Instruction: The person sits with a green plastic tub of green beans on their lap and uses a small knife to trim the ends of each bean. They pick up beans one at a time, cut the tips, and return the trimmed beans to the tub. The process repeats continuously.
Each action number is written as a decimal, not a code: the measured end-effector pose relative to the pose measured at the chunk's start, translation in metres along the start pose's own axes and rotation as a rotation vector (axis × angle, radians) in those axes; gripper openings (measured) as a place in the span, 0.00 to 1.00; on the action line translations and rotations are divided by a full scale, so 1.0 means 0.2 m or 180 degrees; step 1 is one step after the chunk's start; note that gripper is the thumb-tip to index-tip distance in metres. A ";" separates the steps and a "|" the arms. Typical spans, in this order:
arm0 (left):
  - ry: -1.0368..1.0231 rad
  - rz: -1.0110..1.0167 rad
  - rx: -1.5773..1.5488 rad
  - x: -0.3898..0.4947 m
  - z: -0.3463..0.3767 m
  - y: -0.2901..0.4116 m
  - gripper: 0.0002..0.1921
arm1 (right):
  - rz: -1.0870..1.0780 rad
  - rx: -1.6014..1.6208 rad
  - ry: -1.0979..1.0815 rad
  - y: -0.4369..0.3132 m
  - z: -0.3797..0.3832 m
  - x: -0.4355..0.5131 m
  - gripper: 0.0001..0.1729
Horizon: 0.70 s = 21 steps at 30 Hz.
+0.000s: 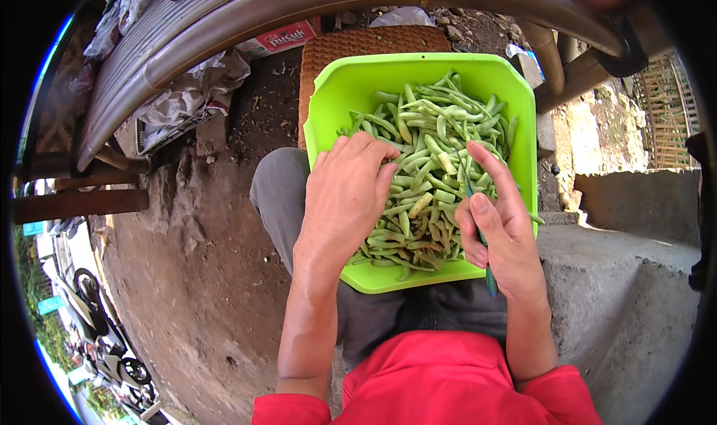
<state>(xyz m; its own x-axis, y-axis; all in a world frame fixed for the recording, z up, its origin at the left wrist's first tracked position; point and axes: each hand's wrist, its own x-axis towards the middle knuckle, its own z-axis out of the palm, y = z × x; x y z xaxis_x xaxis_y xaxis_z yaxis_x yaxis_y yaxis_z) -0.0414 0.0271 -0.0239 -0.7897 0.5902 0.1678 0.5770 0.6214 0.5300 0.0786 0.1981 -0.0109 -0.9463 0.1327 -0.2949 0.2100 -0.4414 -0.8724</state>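
Note:
A bright green plastic basin [347, 83] rests across my lap, holding a heap of cut green bean pods [414, 167]. Some pieces near the front look brownish. My left hand [350, 184] is over the left side of the heap, palm down, with thumb and forefinger curled close together. Its fingertips reach the beans, but whether they pinch a pod is hidden. In my right hand [501, 218] is a small knife with a green handle [490, 279]. Its narrow blade [466, 179] points away from me over the beans, and my forefinger is extended.
Beyond the basin stands a brown woven-pattern stool [375, 41]. A bamboo bench [280, 19] curves across the far side. To the right is a concrete ledge [594, 279]. Bare earth [196, 290] lies left, with parked motorcycles [106, 335] farther off. A printed carton [283, 37] sits under the bench.

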 end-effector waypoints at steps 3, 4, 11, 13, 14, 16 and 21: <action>0.0001 -0.0036 -0.0072 0.00 -0.02 0.02 0.09 | -0.0031 -0.0033 -0.0037 0.00 0.01 0.00 0.37; 0.0119 -0.0070 -0.0178 0.00 -0.02 0.03 0.10 | -0.0048 -0.0065 -0.0055 0.00 0.01 0.00 0.37; 0.0425 0.0291 -0.0604 -0.04 -0.07 0.12 0.18 | -0.0093 -0.0172 -0.0413 -0.02 0.04 -0.02 0.35; 0.0389 0.0251 -0.1021 -0.06 -0.07 0.14 0.28 | 0.0012 -0.0146 -0.0502 -0.03 0.04 -0.02 0.33; 0.0367 0.0122 -0.1350 -0.07 -0.06 0.16 0.29 | 0.0060 -0.0152 -0.0513 -0.03 0.04 -0.02 0.32; 0.0376 0.0109 -0.1693 -0.09 -0.05 0.17 0.35 | 0.0043 -0.0199 -0.0568 -0.02 0.04 -0.02 0.29; 0.0373 0.0104 -0.1256 -0.13 -0.05 0.16 0.36 | -0.0202 -0.0212 -0.0480 0.02 0.04 0.00 0.33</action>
<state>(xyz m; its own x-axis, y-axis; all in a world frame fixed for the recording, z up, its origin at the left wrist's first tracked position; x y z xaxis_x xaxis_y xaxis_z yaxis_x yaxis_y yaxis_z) -0.0057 0.0260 -0.0026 -0.8037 0.5296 0.2712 0.4960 0.3446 0.7970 0.0778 0.1892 -0.0101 -0.9832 0.0214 -0.1810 0.1599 -0.3758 -0.9128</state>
